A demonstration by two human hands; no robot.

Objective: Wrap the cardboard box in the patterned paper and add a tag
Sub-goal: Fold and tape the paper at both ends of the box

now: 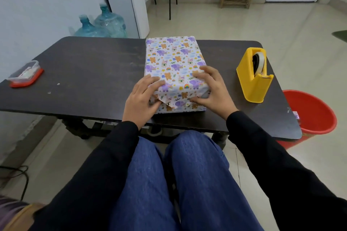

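The box [173, 58] lies lengthwise on the dark table [84, 73], covered in white patterned paper with purple elephants, bears and rainbows. At its near end the paper is folded down in flaps. My left hand [141, 99] presses the near left corner, fingers laid flat over the folded flap. My right hand [211, 90] lies on the near right corner, fingers on the top face and thumb against the end flap. No cardboard shows. No tag is visible.
A yellow tape dispenser [254, 76] stands on the table to the right of the box. A small clear container with a red lid [25, 75] sits at the table's left edge. A red bucket [313, 112] stands on the floor at right. Water bottles [101, 24] stand behind the table.
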